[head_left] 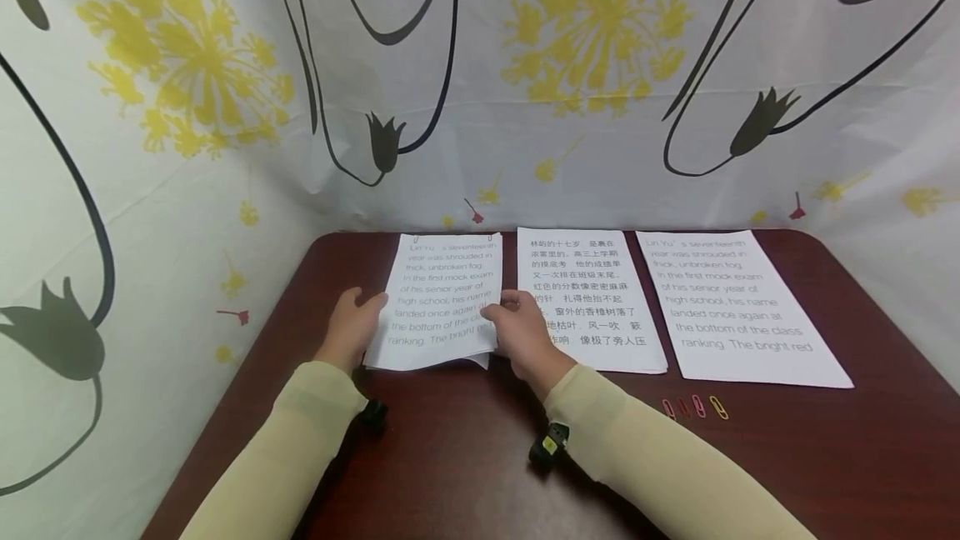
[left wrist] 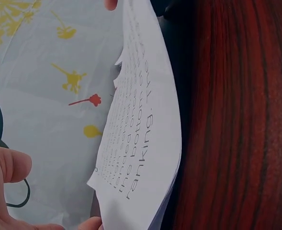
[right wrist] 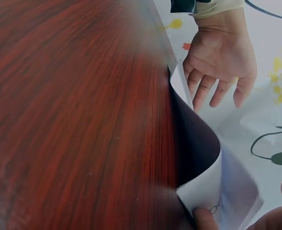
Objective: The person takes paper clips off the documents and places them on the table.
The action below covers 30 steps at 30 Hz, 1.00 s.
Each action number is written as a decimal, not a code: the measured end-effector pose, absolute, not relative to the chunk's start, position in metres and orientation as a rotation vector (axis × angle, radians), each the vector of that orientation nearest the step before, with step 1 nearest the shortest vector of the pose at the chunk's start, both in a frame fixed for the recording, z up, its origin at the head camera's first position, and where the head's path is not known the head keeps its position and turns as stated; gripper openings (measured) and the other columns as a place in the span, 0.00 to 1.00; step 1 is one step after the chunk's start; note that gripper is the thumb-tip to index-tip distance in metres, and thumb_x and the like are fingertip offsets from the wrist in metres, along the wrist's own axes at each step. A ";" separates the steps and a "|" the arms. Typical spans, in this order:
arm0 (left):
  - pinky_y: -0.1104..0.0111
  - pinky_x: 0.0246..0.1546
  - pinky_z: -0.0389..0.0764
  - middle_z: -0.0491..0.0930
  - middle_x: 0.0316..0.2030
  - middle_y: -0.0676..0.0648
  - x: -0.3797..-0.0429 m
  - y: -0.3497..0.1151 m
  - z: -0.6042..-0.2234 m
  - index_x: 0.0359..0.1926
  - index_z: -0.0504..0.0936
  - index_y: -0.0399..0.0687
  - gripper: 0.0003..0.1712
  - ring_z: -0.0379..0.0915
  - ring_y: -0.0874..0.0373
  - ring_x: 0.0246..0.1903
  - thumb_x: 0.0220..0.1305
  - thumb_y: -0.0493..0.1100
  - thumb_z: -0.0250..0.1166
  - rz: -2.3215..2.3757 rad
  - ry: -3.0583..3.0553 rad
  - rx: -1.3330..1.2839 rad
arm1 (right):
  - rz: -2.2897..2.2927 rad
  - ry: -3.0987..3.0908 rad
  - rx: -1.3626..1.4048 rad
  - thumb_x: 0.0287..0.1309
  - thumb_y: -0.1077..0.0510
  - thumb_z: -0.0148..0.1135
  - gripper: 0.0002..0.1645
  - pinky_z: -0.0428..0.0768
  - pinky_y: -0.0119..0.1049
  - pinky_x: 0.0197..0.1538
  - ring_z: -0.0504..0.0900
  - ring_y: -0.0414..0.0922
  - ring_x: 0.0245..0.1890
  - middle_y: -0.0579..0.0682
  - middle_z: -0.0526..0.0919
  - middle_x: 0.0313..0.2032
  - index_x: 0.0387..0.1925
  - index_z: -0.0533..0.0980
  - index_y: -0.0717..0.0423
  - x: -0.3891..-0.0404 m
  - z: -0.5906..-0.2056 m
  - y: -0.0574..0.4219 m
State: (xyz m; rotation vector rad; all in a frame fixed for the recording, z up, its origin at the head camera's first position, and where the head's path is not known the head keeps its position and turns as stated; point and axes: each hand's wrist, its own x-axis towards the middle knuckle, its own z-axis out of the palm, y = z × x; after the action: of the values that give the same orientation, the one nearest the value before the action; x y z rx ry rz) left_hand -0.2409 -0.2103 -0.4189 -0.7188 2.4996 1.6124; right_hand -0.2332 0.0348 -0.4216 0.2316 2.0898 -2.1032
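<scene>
A small stack of printed English sheets (head_left: 438, 307) lies at the left of the table, its near edge bowed up and a lower sheet's corner poking out. Paper clips (head_left: 490, 237) sit at its top edge. At the left side of the stack is my left hand (head_left: 351, 327); the right wrist view shows its palm with fingers extended at the paper's edge, and its thumb (left wrist: 17, 166) stands away from the sheet. My right hand (head_left: 528, 336) grips the right edge of the stack, one digit (right wrist: 205, 219) against the paper.
Sheets with Chinese print (head_left: 588, 298) lie in the middle, close to my right hand. Another English sheet (head_left: 742, 315) lies farther right. Several loose paper clips, one of them yellow (head_left: 718, 407), lie in front of it. A patterned cloth (head_left: 480, 148) hangs behind the dark table (head_left: 442, 457).
</scene>
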 end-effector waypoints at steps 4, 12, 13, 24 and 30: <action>0.45 0.67 0.57 0.49 0.74 0.40 -0.241 -0.211 -0.420 0.77 0.40 0.53 0.46 0.54 0.43 0.67 0.68 0.61 0.52 1.623 2.494 -0.722 | -2.140 2.013 0.242 0.59 0.56 0.59 0.38 0.84 0.44 0.39 0.80 0.51 0.46 0.58 0.72 0.54 0.68 0.57 0.61 -0.234 -0.423 0.035; 0.44 0.66 0.58 0.50 0.73 0.39 -0.241 -0.211 -0.420 0.77 0.40 0.54 0.47 0.56 0.42 0.66 0.68 0.63 0.51 1.600 2.501 -0.732 | -2.050 2.118 0.274 0.58 0.54 0.61 0.39 0.78 0.44 0.48 0.77 0.52 0.49 0.56 0.68 0.59 0.68 0.58 0.57 -0.237 -0.423 0.036; 0.44 0.66 0.58 0.50 0.73 0.39 -0.241 -0.211 -0.420 0.77 0.40 0.54 0.47 0.56 0.42 0.66 0.68 0.64 0.51 1.597 2.503 -0.734 | -2.033 2.136 0.272 0.58 0.54 0.61 0.40 0.78 0.43 0.48 0.77 0.51 0.49 0.56 0.68 0.59 0.69 0.58 0.57 -0.237 -0.423 0.036; 0.43 0.66 0.57 0.50 0.73 0.40 -0.240 -0.211 -0.419 0.77 0.40 0.55 0.46 0.54 0.41 0.67 0.68 0.64 0.50 1.604 2.502 -0.725 | -2.024 2.029 0.093 0.61 0.65 0.55 0.52 0.85 0.47 0.32 0.86 0.50 0.33 0.63 0.78 0.49 0.76 0.35 0.53 -0.231 -0.426 0.032; 0.43 0.66 0.57 0.50 0.73 0.39 -0.239 -0.211 -0.419 0.77 0.40 0.55 0.46 0.54 0.42 0.67 0.69 0.63 0.50 1.617 2.496 -0.714 | -1.981 2.049 0.034 0.57 0.69 0.51 0.46 0.85 0.48 0.31 0.86 0.50 0.33 0.61 0.81 0.46 0.75 0.47 0.53 -0.230 -0.427 0.034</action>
State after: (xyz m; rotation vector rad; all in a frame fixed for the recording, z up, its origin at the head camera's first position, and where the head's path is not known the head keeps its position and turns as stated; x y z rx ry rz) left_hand -0.2389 -0.2106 -0.4186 -0.7139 2.4965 1.6172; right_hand -0.2299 0.0335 -0.4267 0.0344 2.0486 -1.9810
